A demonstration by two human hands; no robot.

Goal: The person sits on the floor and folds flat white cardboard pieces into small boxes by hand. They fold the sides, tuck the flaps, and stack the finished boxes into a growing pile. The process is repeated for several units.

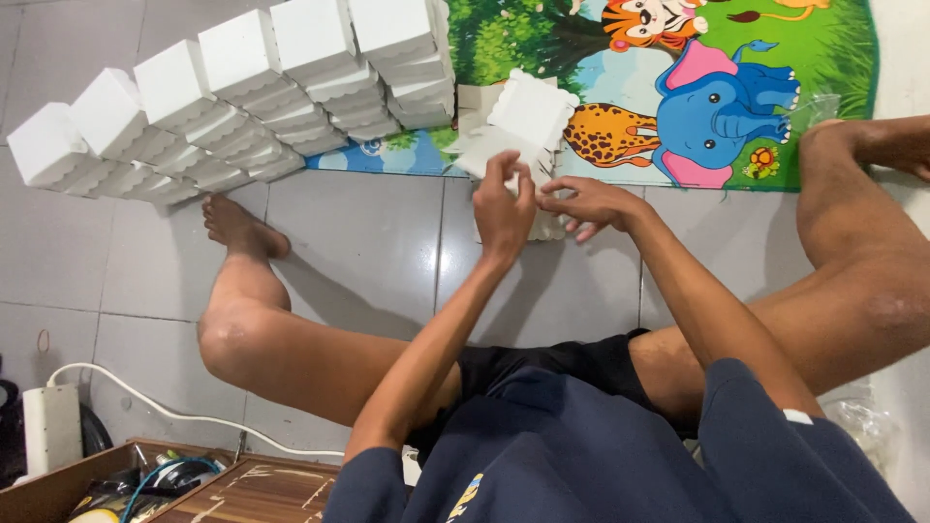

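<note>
Pinching with left-hand fingers (pixel 511 167) closed on the near edge of a flat white cardboard box blank with scalloped flaps (pixel 518 126), held up off the grey tiled floor (pixel 358 242) just in front of the body. Left hand (pixel 501 208) raised, wrist bent back, thumb and fingertips clamped on the sheet. Right hand (pixel 591 203) just beside it, fingers partly spread and curled toward the same blank; cannot tell whether actually gripping or only touching its lower edge. Beneath both hands, a low stack of more flat white blanks (pixel 547 228) lying on the tiles at the border of a colourful play mat printed with cartoon animals (pixel 678 87).

Likely light, thin and easily creased; stiff enough along the fold lines, floppy across the panels, so best taken at edges or corners rather than mid-panel. Not slippery by the look of it.

Hemmed in on the left by a long leaning row of folded white cardboard boxes (pixel 223 97), stacked in columns and tilted, close to the bare left foot (pixel 237 228). Right knee (pixel 843 203) bounding the other side. Bare tiles between the legs. Behind, near the body, a white cable (pixel 174 412) and an open wooden drawer with odds and ends (pixel 145 484).
</note>
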